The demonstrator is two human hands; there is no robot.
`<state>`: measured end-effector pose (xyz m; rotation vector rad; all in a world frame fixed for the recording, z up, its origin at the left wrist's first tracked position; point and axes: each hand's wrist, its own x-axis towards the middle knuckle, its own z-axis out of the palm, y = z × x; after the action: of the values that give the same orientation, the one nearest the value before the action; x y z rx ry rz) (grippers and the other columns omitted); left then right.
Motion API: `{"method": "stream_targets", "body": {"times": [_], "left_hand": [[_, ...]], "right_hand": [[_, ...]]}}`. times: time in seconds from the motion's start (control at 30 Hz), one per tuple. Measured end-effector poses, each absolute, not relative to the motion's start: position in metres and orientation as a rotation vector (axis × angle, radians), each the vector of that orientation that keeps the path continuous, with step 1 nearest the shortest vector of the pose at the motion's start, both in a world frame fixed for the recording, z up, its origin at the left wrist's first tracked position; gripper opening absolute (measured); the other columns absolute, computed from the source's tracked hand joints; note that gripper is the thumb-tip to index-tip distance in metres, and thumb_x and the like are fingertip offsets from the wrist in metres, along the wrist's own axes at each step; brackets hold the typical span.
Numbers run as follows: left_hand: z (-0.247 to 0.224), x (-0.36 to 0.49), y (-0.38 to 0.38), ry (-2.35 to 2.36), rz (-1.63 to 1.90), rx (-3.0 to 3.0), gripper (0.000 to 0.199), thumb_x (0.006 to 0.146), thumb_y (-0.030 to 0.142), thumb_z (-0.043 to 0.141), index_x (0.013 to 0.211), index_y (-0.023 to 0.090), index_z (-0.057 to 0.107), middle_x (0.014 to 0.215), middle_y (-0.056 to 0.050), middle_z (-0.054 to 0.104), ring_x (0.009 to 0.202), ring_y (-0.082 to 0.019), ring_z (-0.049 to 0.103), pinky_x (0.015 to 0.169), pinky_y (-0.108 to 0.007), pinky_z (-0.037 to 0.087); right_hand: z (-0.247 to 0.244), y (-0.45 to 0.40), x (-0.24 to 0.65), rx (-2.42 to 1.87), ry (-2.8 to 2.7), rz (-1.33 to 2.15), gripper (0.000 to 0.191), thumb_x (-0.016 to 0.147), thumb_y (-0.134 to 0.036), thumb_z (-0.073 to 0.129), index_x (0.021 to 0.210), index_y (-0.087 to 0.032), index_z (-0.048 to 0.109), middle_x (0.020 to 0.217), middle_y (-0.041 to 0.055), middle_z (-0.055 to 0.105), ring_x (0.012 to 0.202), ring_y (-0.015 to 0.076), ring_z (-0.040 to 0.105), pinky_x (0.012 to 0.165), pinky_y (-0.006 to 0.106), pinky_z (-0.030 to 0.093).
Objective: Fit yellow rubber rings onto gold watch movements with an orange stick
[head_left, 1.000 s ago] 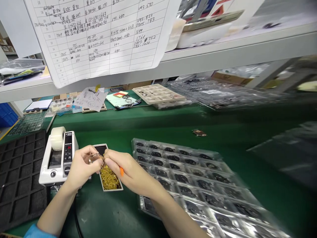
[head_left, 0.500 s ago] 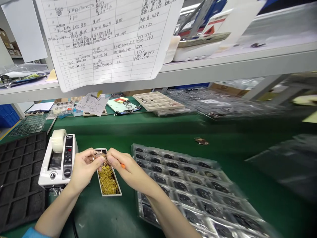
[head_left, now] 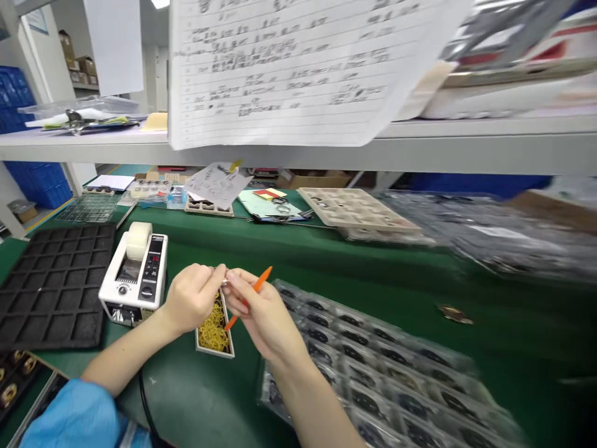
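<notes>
My left hand (head_left: 193,297) is closed, its thumb and finger pinching a small shiny metal part (head_left: 224,283) that is mostly hidden by the fingers. My right hand (head_left: 265,314) meets it from the other side, fingertips at the same part. Across the right fingers lies a slim orange stick (head_left: 262,278) with a pointed tip, held slanting down to the left. Just below the hands is a narrow white box (head_left: 214,352) filled with yellow bands (head_left: 213,326), whose far end the hands cover.
A white tape dispenser (head_left: 135,274) stands left, beside a black compartment tray (head_left: 51,280). Clear plastic trays of dark round parts (head_left: 373,367) fill the right front. A small metal piece (head_left: 454,314) lies farther right. Papers and a beige tray (head_left: 357,207) sit under the shelf (head_left: 298,152).
The view has swung left. Both hands have turned and drawn tighter together, so the ring-like metal part seen before is mostly covered. The orange stick now shows along its length.
</notes>
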<state>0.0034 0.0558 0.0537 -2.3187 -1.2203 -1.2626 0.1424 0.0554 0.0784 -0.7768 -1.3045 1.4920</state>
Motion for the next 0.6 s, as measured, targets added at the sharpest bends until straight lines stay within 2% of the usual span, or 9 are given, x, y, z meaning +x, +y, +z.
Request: {"method": "stream_targets", "body": {"times": [0.13, 0.2, 0.27, 0.33, 0.4, 0.47, 0.6], "left_hand": [[0.052, 0.009, 0.043, -1.293, -1.415, -2.257, 0.035, 0.096, 0.021, 0.036, 0.105, 0.016, 0.070, 0.086, -0.012, 0.065, 0.083, -0.021, 0.061, 0.075, -0.034, 0.051], [0.045, 0.009, 0.028, -1.495, -1.675, -2.230, 0.028, 0.093, 0.025, 0.044, 0.102, 0.019, 0.070, 0.095, -0.011, 0.066, 0.091, -0.021, 0.061, 0.085, -0.037, 0.049], [0.031, 0.005, 0.005, -1.866, -2.138, -2.054, 0.020, 0.085, 0.031, 0.060, 0.096, 0.020, 0.071, 0.094, -0.008, 0.066, 0.090, -0.020, 0.061, 0.086, -0.036, 0.049], [0.010, -0.002, -0.021, -2.267, -2.669, -1.619, 0.027, 0.072, 0.040, 0.074, 0.086, 0.017, 0.071, 0.078, -0.006, 0.066, 0.073, -0.017, 0.061, 0.069, -0.030, 0.050], [-0.009, -0.015, -0.044, -2.476, -2.869, -1.273, 0.043, 0.068, 0.054, 0.074, 0.076, 0.012, 0.068, 0.058, -0.002, 0.059, 0.049, -0.012, 0.054, 0.046, -0.023, 0.039], [-0.024, -0.032, -0.059, -2.556, -2.931, -1.035, 0.056, 0.067, 0.065, 0.068, 0.078, 0.010, 0.067, 0.051, 0.001, 0.053, 0.039, -0.009, 0.046, 0.038, -0.020, 0.028], [-0.032, -0.067, -0.058, -2.580, -2.995, -0.734, 0.065, 0.062, 0.071, 0.067, 0.077, 0.009, 0.066, 0.045, 0.005, 0.043, 0.034, -0.006, 0.036, 0.036, -0.019, 0.021]], "right_hand": [[0.078, 0.050, 0.142, -0.713, -1.291, 1.564, 0.042, 0.072, -0.055, 0.072, 0.064, -0.018, 0.053, 0.052, -0.0077, 0.031, 0.044, 0.0060, 0.019, 0.042, 0.022, 0.018], [0.077, 0.049, 0.144, -0.747, -1.343, 1.412, 0.039, 0.072, -0.054, 0.073, 0.066, -0.018, 0.057, 0.054, -0.0060, 0.037, 0.044, 0.0067, 0.025, 0.042, 0.023, 0.021], [0.077, 0.051, 0.150, -0.820, -1.360, 1.155, 0.034, 0.072, -0.050, 0.073, 0.068, -0.018, 0.060, 0.057, -0.0035, 0.045, 0.048, 0.0090, 0.035, 0.044, 0.024, 0.028], [0.076, 0.055, 0.156, -0.881, -1.320, 0.908, 0.029, 0.072, -0.045, 0.074, 0.068, -0.019, 0.062, 0.060, -0.0013, 0.052, 0.053, 0.0118, 0.044, 0.047, 0.025, 0.033], [0.077, 0.058, 0.163, -0.900, -1.268, 0.767, 0.025, 0.071, -0.041, 0.075, 0.067, -0.019, 0.063, 0.061, 0.0000, 0.056, 0.054, 0.0136, 0.048, 0.048, 0.026, 0.036], [0.078, 0.059, 0.168, -0.887, -1.225, 0.714, 0.023, 0.070, -0.037, 0.076, 0.065, -0.019, 0.063, 0.059, 0.0007, 0.057, 0.054, 0.0145, 0.048, 0.048, 0.028, 0.037], [0.082, 0.057, 0.168, -0.856, -1.190, 0.698, 0.021, 0.068, -0.034, 0.077, 0.063, -0.019, 0.064, 0.059, 0.0017, 0.057, 0.055, 0.0162, 0.050, 0.050, 0.031, 0.037]]}}
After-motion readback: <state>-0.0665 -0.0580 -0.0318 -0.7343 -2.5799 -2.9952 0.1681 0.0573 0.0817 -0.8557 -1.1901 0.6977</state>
